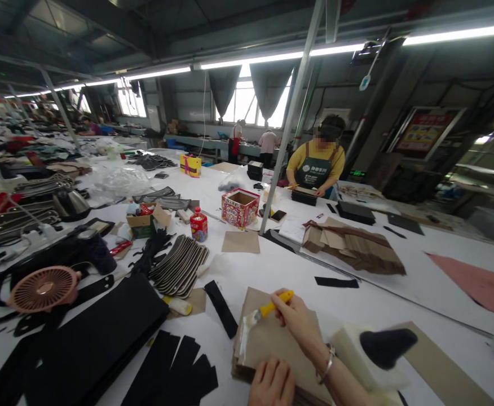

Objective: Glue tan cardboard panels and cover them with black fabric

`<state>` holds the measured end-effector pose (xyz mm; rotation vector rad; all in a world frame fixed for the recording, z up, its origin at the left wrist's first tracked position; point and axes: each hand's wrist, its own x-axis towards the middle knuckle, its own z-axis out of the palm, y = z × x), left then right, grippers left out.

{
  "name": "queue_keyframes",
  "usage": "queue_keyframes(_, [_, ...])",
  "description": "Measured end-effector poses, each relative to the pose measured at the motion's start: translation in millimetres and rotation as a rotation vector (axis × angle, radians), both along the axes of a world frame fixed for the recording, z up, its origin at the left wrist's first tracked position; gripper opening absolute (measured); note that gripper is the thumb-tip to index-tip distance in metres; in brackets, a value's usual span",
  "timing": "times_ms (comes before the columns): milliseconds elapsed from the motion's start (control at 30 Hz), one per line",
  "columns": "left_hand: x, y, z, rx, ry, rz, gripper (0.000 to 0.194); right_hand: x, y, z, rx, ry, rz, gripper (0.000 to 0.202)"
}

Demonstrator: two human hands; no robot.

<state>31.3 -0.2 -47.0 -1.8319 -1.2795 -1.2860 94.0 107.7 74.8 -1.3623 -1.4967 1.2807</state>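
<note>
Fingers of the left hand (pixel 271 383) lie close together, slightly bent, on the near part of the stack of brown sheets (pixel 276 341), gripping nothing; those of the right hand (pixel 298 318) close around the brush (pixel 268 309); left of them, white coating (pixel 244 338) runs along the stack's edge, and bristles overshooting could smear the black strip (pixel 221 309); light pressure could let sheets slip; beyond the fingertips, the tabletop (pixel 278 273) gives more room; rightward, the pale block (pixel 344 347) crowds the wrist.
</note>
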Motion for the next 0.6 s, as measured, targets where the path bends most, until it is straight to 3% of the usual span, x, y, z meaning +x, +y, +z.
queue_keyframes(233, [-10,-6,4.8,-0.195,0.131,-0.033,0.021,16,32,-1.3,0.089,-0.047,-0.146,0.028])
queue_keyframes(433, [-10,0,5.1,-0.248,0.066,-0.076,0.031,91,30,1.3,0.102,-0.202,-0.218,0.027])
queue_keyframes(600, [-10,2,8.4,-0.369,0.073,-0.139,0.028,141,16,25.3,0.146,-0.318,-0.203,0.027])
